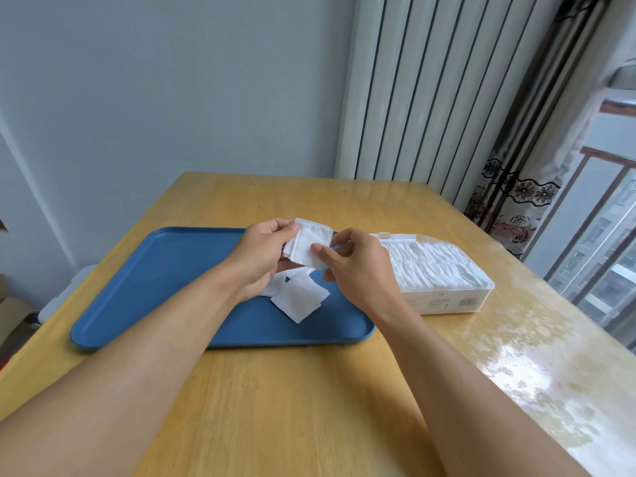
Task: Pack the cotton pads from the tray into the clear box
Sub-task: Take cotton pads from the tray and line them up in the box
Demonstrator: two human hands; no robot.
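Honey-coloured wood makes up the table point(275, 401), its nearest part bare apart from two forearms reaching in from six o'clock. Just beyond lies the blue tray point(144, 290), with a few loose cotton pads point(297, 299) overlapping toward its three o'clock end. Above them the left hand point(260, 259) grips a small stack of pads point(309, 244), fingers and thumb curled round its nine o'clock edge, while the right hand point(358, 266) pinches the stack's opposite edge between thumb and fingertips. At three o'clock of the tray, touching or just beside it, stands the clear box point(447, 301), already nearly full of upright pads. The pads look feather-light, soft and limp, likely to fan apart or bend; squeezing the stack flat across its faces near the middle should keep it together better than holding by the corners.
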